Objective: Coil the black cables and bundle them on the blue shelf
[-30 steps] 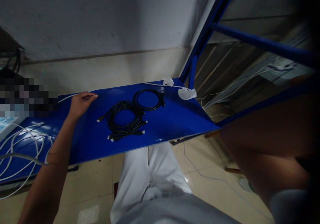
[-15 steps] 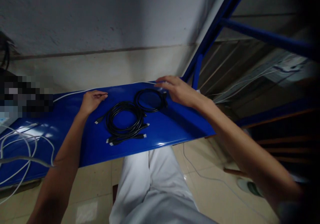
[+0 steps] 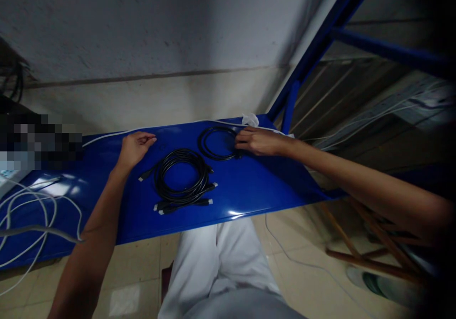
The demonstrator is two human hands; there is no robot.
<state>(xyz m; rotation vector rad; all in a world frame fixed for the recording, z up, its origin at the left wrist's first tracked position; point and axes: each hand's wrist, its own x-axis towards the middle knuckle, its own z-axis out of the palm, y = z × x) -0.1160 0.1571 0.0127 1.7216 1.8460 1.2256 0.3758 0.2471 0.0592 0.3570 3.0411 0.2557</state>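
On the blue table (image 3: 245, 193) lie two coils of black cable. The larger coil (image 3: 162, 181) is in the middle, its plug ends pointing out to the left and towards the front edge. Behind it and to the right is the smaller coil of black cable (image 3: 200, 144). My right hand (image 3: 254, 141) has its fingers curled round the right side of this smaller coil, covering its ends. My left hand (image 3: 137, 145) is above the table, left of and behind the larger coil, thumb and fingers pinched together. Whatever is in that pinch, if anything, cannot be made out.
Loose white cables (image 3: 42, 205) spread over the left part of the table. A thin white cable (image 3: 114, 133) runs along the back edge by the wall. A crumpled white scrap (image 3: 250, 119) sits behind my right hand. The blue metal frame (image 3: 292, 105) rises at the right end.
My right hand has come down from above the back edge onto the smaller coil, its fingers closing there. The white scrap behind it now shows. My left hand stays pinched in about the same place.
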